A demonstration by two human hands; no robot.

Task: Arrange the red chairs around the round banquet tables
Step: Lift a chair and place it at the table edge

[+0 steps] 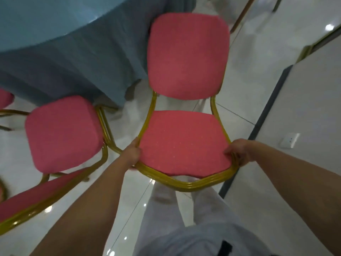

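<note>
A red chair [184, 143] with a gold metal frame hangs in front of me, its backrest pointing away toward the table. My left hand [132, 153] grips the left edge of its seat and my right hand [239, 152] grips the right edge. The round banquet table [55, 34], draped in a blue-grey cloth, fills the upper left. A second red chair [62, 133] stands at the table's edge to the left of the held one, very close to its frame. Part of a third red chair [5, 98] shows at the far left edge.
A white wall [304, 111] with a dark baseboard and a socket [289, 140] runs close along the right. Glossy white floor tiles [249, 71] lie between table and wall. Another chair's gold legs [243, 13] show at the top right. My light trousers are below.
</note>
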